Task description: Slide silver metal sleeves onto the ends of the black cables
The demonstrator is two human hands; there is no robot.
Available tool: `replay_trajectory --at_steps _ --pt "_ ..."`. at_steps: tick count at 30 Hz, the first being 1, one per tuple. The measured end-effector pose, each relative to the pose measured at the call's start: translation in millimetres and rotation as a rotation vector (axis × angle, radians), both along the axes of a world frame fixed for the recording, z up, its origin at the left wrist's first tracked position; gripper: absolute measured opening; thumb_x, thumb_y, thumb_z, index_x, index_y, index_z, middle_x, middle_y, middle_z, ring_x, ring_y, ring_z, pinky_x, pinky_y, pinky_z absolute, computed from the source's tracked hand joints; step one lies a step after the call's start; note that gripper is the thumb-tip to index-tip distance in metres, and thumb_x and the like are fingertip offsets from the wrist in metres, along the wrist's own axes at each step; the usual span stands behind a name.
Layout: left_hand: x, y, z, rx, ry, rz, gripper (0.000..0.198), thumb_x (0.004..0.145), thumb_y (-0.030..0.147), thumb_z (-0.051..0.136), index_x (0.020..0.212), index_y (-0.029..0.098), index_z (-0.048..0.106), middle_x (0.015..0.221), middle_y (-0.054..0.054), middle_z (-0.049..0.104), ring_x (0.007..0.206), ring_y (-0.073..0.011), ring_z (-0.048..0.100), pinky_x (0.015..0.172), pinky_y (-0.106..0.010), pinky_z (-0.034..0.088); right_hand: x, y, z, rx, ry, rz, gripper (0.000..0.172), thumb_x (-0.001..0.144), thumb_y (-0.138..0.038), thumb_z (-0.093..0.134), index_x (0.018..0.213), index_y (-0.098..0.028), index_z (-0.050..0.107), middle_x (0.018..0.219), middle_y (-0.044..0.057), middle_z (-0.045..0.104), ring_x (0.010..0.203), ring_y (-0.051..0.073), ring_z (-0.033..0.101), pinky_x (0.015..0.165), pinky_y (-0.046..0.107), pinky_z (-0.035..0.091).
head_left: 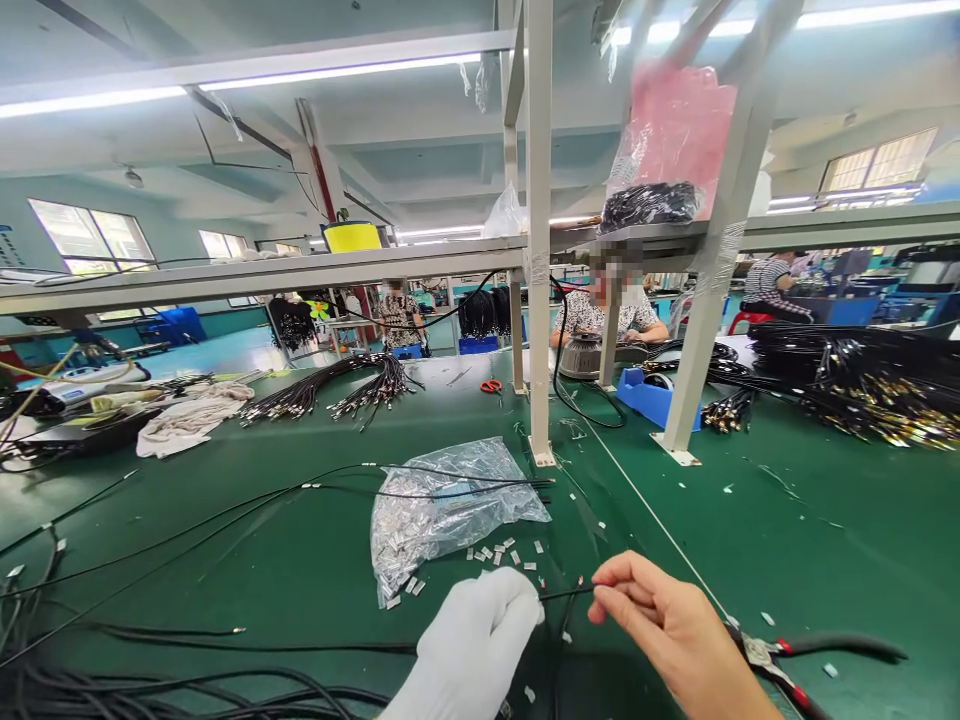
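Observation:
My left hand (480, 645), in a white glove, is closed around a thin black wire (566, 593) near the table's front edge. My bare right hand (660, 625) pinches the same wire's free end between thumb and fingertip. Just beyond my hands lies a clear plastic bag (442, 510) full of small metal sleeves, with several loose sleeves (499, 553) spilled on the green table (300, 560). Pliers with black and red handles (795, 665) rest beside my right wrist.
Long black cables (225, 520) run across the table's left side, and a bundle (337, 390) lies further back. White frame posts (538, 300) stand mid-table. Red scissors (490, 386), a blue bin (652, 395), cloth (187, 420) and cable piles (862, 385) sit behind. People work at the far side.

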State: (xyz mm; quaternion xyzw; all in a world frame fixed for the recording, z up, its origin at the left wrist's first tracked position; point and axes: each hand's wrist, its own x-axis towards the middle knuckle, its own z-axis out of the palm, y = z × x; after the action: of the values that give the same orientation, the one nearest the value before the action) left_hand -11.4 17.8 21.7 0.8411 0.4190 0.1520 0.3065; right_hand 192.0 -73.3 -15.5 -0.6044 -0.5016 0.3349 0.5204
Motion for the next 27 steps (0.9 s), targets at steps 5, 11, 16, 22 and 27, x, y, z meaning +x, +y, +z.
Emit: replay_trajectory --at_steps 5,11,16,22,27 --pt "-4 1 2.1 0.033 -0.020 -0.025 0.029 0.097 0.035 0.035 0.073 0.023 0.046 0.072 0.005 0.053 0.074 -0.0162 0.050 0.067 -0.028 0.032 -2 -1 12.9 -0.082 0.180 0.049 0.048 0.085 -0.066 0.062 0.088 -0.019 0.066 0.078 0.006 0.076 0.048 0.008 0.034 0.049 0.027 0.022" --pt "-3 5 2.0 0.047 -0.027 -0.016 0.030 0.098 0.037 0.035 0.079 0.024 0.055 0.078 0.004 0.059 0.077 -0.0172 0.053 0.071 -0.029 0.036 -7 -4 23.6 -0.125 0.377 0.027 0.054 0.081 -0.070 0.064 0.091 -0.017 0.066 0.080 0.009 0.077 0.046 0.005 0.019 0.053 0.029 0.013" --pt "-2 5 0.6 0.024 0.010 0.001 0.031 0.097 0.037 0.036 0.082 0.025 0.061 0.083 0.002 0.063 0.082 -0.0196 0.055 0.074 -0.031 0.038 -8 0 21.2 -0.124 0.248 -0.015 0.063 0.078 -0.080 0.059 0.087 -0.018 0.067 0.074 0.007 0.076 0.045 0.007 0.022 0.050 0.029 0.013" --pt "-11 11 7.6 0.189 0.178 -0.020 0.029 0.096 0.031 0.043 0.096 0.028 0.071 0.102 -0.001 0.071 0.098 -0.0229 0.061 0.086 -0.034 0.044 -6 2 8.2 -0.042 0.058 -0.063 0.054 0.081 -0.074 0.059 0.071 -0.022 0.062 0.066 0.004 0.072 0.056 0.015 0.045 0.056 0.030 0.030" --pt "-25 22 20.5 0.297 0.382 0.009 0.027 0.091 0.021 0.048 0.088 0.025 0.075 0.105 -0.006 0.071 0.100 -0.0276 0.061 0.088 -0.039 0.047 -1 9 -7.2 -0.049 0.040 0.023 0.057 0.082 -0.078 0.054 0.073 -0.023 0.060 0.065 0.003 0.070 0.063 0.019 0.055 0.063 0.033 0.037"
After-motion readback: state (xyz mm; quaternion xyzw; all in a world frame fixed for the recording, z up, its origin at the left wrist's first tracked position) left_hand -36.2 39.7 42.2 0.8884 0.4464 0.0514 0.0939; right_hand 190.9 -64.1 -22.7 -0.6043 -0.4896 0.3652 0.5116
